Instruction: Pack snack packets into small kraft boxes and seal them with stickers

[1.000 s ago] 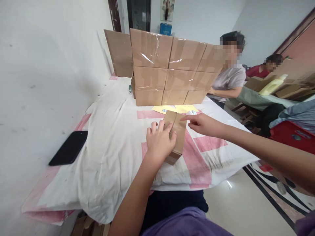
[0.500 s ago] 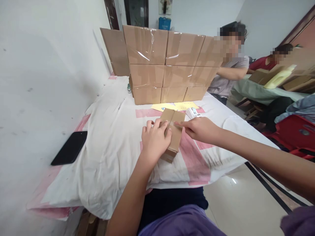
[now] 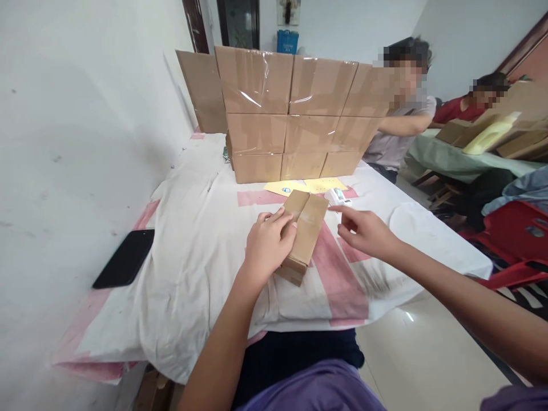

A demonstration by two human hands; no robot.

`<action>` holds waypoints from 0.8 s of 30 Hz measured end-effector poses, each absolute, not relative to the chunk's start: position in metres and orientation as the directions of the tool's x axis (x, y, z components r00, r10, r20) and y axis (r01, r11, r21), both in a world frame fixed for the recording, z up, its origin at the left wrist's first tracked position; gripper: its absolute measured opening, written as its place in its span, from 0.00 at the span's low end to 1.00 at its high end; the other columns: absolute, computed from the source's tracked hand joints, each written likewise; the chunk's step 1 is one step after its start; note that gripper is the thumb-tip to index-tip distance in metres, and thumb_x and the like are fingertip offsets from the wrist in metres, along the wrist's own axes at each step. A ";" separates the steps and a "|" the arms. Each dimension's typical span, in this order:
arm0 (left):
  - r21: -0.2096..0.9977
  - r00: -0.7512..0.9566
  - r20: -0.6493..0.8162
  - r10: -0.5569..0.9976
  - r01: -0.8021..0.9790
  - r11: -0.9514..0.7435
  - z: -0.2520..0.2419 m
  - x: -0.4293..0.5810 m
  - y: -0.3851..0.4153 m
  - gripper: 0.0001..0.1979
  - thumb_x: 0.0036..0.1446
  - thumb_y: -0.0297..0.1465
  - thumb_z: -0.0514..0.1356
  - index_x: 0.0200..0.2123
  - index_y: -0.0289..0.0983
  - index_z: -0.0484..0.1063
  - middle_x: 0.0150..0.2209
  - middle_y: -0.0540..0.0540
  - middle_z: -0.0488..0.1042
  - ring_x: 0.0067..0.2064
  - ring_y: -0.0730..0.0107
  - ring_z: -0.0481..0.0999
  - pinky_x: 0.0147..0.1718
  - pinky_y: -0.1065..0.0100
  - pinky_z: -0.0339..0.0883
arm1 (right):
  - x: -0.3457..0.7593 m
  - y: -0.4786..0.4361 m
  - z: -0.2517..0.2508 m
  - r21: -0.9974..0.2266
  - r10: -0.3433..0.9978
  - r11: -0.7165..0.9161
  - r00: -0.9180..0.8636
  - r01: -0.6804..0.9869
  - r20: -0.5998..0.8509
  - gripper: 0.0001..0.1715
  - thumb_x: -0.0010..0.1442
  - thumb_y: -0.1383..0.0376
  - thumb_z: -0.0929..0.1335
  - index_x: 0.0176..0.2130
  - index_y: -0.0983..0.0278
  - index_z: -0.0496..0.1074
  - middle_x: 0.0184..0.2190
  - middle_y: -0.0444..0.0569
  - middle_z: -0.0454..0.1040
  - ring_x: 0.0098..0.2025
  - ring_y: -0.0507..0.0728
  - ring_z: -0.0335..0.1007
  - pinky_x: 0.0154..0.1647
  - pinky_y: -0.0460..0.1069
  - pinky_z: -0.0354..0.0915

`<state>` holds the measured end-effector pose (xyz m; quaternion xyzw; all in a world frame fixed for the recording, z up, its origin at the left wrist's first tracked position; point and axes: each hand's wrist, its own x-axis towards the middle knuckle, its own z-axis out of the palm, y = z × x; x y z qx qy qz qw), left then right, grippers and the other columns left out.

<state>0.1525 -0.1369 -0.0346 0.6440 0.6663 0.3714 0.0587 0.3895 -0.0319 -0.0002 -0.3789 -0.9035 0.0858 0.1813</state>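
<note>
A small closed cardboard box (image 3: 309, 234) lies at a slant on the cloth-covered table, with a strip of clear tape across its top seam. My left hand (image 3: 270, 237) grips its left side, fingers bent over the edge and thumb on top. My right hand (image 3: 363, 228) is just off the box's far right edge, holding nothing, with the index finger stretched out and the other fingers loosely curled. Just behind the box sits a small white object (image 3: 338, 197), its kind unclear. Yellow paper sheets (image 3: 323, 185) lie partly behind the box.
Taped cardboard boxes (image 3: 261, 134) stand stacked at the table's back. A black phone (image 3: 124, 258) lies at the left by the wall. One person (image 3: 402, 125) sits behind the stack, another farther right. A red chair (image 3: 522, 237) stands at the right.
My right hand has moved right, off the box's top to beyond its edge. The box has turned slightly clockwise under my left hand, which stays on it.
</note>
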 end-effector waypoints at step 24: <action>0.949 -0.460 0.172 0.871 -0.160 -0.272 -0.114 -0.009 -0.049 0.29 0.60 0.56 0.53 0.38 0.37 0.79 0.39 0.41 0.80 0.32 0.67 0.75 0.28 0.67 0.67 | 0.293 0.139 -0.100 -0.805 0.845 0.436 -0.491 0.403 0.212 0.21 0.66 0.53 0.65 0.52 0.60 0.74 0.42 0.51 0.72 0.37 0.58 0.70 0.43 0.54 0.69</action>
